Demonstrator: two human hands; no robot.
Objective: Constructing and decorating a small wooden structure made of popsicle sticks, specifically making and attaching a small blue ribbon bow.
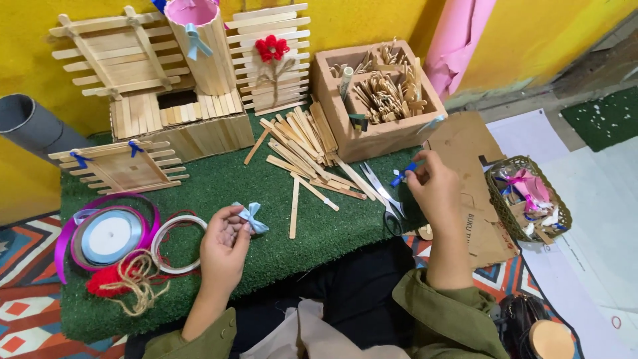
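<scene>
My left hand [224,249] pinches a small light-blue ribbon bow [252,217] above the green turf mat [226,179]. My right hand [435,189] holds a small dark-blue ribbon bow [402,175] between its fingertips, near the mat's right edge. Scissors [384,199] lie just left of my right hand. A heap of loose wooden sticks [306,149] sits between the hands, further back.
Ribbon spools [109,236], a wire ring and red-and-tan twine [126,282] lie at the left. Stick-built fences, a box and a cup with a bow [199,46] stand at the back. A cardboard box of sticks [375,93] and a wicker basket of ribbons [528,199] are at the right.
</scene>
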